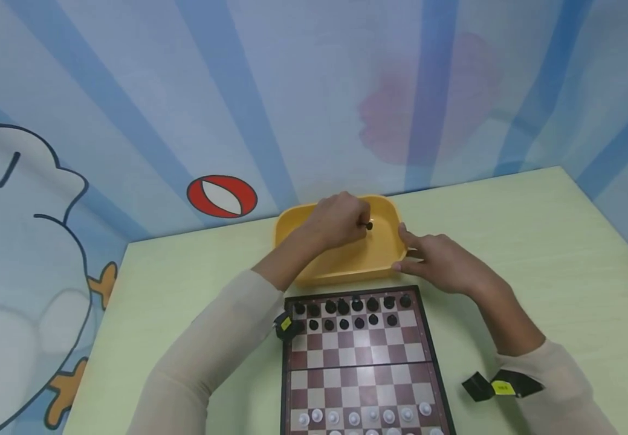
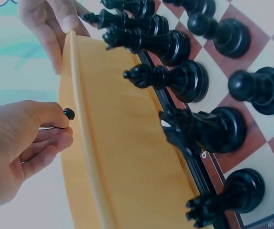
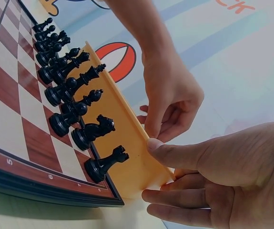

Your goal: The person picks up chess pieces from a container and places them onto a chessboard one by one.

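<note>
In the head view my left hand (image 1: pixel 338 220) is over the yellow tray (image 1: pixel 341 278), pinching a small black chess piece (image 1: pixel 369 226). Only a dark rounded end of that piece (image 2: pixel 69 113) shows between thumb and fingers in the left wrist view. My right hand (image 1: pixel 441 260) grips the tray at its right end. Seen from the right wrist, the right thumb lies on the tray's rim (image 3: pixel 127 107) and the fingers are around its outer side. Just in front of the tray lies a chessboard (image 1: pixel 359 365), with black chess pieces (image 1: pixel 343 307) standing along its far side.
White chess pieces (image 1: pixel 354 418) stand at the board's near side, partly cut off by the frame. The pale table (image 1: pixel 509 241) ends at a patterned wall (image 1: pixel 314 90) just behind the tray. Black wrist straps (image 1: pixel 504 386) sit on both sleeves.
</note>
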The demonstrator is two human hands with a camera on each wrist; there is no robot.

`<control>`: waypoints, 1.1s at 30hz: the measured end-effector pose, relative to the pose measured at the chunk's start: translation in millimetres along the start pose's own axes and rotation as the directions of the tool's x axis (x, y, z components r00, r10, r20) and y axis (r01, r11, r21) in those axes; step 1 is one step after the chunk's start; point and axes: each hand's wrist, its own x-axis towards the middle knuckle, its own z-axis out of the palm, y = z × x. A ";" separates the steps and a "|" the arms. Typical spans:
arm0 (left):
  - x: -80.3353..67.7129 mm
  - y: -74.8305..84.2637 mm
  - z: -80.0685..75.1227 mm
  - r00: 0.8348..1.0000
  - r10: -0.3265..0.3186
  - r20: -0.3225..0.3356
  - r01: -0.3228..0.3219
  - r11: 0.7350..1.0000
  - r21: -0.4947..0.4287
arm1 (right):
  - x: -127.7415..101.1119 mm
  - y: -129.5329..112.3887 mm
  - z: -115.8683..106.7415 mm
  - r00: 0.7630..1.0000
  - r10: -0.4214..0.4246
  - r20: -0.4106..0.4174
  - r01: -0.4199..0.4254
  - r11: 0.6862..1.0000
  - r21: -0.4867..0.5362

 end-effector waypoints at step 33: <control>-39.8 58.8 -29.4 0.977 0.212 -0.026 -0.208 0.973 0.096 | 3.5 3.5 -3.8 1.000 -0.027 -0.011 0.027 1.000 -0.012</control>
